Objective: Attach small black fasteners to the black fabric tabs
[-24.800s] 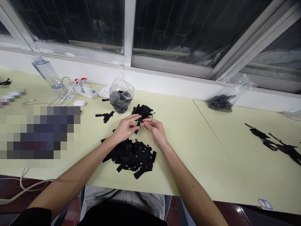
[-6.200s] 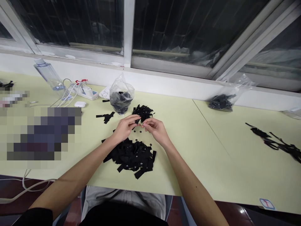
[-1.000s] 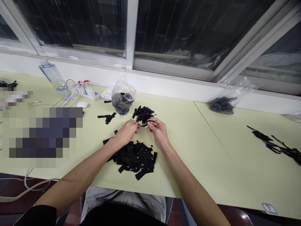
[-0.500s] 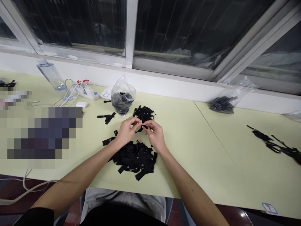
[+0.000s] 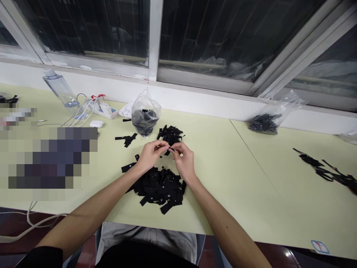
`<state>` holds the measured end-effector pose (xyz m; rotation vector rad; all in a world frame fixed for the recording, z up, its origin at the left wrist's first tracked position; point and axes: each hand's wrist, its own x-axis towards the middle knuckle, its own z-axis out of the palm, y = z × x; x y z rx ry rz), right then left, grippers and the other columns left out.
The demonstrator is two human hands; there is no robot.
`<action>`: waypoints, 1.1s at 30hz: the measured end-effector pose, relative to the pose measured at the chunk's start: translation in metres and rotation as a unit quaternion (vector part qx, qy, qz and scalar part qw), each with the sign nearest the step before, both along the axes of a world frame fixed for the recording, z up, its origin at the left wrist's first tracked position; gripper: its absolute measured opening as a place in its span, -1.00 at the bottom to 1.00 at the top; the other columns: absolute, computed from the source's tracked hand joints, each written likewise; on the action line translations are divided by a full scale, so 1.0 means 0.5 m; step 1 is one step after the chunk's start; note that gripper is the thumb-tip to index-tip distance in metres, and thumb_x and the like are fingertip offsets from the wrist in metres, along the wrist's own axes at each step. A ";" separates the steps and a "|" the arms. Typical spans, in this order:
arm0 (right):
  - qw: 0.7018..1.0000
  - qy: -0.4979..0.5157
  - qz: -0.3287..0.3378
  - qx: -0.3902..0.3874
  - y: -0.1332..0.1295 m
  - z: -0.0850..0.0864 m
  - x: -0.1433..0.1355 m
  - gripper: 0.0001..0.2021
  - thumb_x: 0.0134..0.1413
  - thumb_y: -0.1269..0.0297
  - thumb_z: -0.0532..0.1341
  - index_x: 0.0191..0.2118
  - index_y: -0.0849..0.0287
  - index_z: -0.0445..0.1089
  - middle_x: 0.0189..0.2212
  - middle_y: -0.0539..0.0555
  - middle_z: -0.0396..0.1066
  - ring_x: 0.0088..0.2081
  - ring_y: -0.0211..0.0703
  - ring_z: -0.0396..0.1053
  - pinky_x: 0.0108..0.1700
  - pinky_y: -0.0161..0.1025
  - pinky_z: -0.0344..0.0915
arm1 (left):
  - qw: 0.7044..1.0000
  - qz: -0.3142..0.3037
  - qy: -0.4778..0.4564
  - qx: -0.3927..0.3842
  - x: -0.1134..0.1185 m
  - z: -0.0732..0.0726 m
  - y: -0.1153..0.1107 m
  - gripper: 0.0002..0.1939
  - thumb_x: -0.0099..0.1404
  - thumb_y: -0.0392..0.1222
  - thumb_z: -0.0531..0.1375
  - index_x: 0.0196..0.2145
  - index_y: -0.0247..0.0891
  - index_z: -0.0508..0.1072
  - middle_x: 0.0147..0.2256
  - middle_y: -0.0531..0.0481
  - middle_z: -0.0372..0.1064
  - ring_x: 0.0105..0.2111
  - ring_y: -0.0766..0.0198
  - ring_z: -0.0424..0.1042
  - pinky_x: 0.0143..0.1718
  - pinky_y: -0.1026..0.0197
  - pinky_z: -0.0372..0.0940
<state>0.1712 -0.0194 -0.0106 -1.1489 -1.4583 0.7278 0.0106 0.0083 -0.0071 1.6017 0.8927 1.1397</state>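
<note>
My left hand [image 5: 150, 154] and my right hand [image 5: 184, 160] meet above the table, fingertips nearly touching. Between them they pinch a small black fabric strip [image 5: 169, 150], partly hidden by the fingers. Just below my wrists lies a large heap of black fabric strips [image 5: 161, 188], several with small white marks. A smaller pile of black strips [image 5: 170, 134] sits right behind my fingertips. Two tiny black rings [image 5: 163, 167] rest on the table between the hands and the large heap.
A clear plastic bag [image 5: 146, 115] with black pieces stands behind the piles; another bag [image 5: 264, 123] lies farther right. Loose strips [image 5: 128, 139] are at left. Beyond are a power strip [image 5: 103, 108], a white case [image 5: 96, 124] and a water bottle [image 5: 61, 89]. Black straps [image 5: 323, 167] lie far right.
The fingers of both hands have shifted slightly around the strip, which now shows less between them. The piles and bags stay where they were.
</note>
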 end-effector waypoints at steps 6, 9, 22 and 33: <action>0.999 -0.025 -0.029 0.018 -0.002 -0.001 -0.002 -0.91 0.19 0.31 0.12 -0.26 0.12 0.37 -0.36 0.04 0.47 -0.40 -0.17 0.41 -0.35 -0.26 0.30 | 1.000 0.000 0.021 0.000 -0.003 0.006 -0.003 -0.74 0.36 -0.08 0.15 -0.14 -0.26 0.55 -0.16 -0.11 0.52 -0.18 0.14 0.49 -0.12 0.15 0.36; 0.998 -0.037 -0.046 0.017 -0.003 -0.002 -0.001 -0.93 0.19 0.30 0.14 -0.27 0.11 0.36 -0.39 0.03 0.48 -0.41 -0.15 0.43 -0.37 -0.26 0.29 | 1.000 0.003 0.017 -0.005 -0.002 0.007 -0.004 -0.73 0.35 -0.06 0.17 -0.14 -0.26 0.56 -0.15 -0.11 0.53 -0.17 0.13 0.49 -0.11 0.15 0.36; 0.999 -0.008 -0.036 -0.004 0.004 0.005 -0.001 -0.92 0.14 0.25 0.22 -0.32 0.12 0.39 -0.46 0.00 0.44 -0.48 -0.21 0.33 -0.41 -0.26 0.23 | 0.999 0.014 0.045 0.022 0.000 0.002 -0.007 -0.70 0.36 -0.01 0.16 -0.13 -0.24 0.57 -0.22 -0.09 0.54 -0.26 0.16 0.48 -0.23 0.18 0.35; 0.986 -0.139 -0.093 -0.010 0.135 0.048 0.075 -0.84 0.06 0.20 0.22 -0.39 0.16 0.47 -0.45 0.07 0.52 -0.39 -0.09 0.42 -0.28 -0.16 0.32 | 0.931 0.042 0.300 0.204 -0.083 0.025 0.046 -0.77 0.37 -0.08 0.14 -0.24 -0.17 0.59 -0.23 -0.09 0.55 -0.23 0.09 0.44 -0.11 0.07 0.29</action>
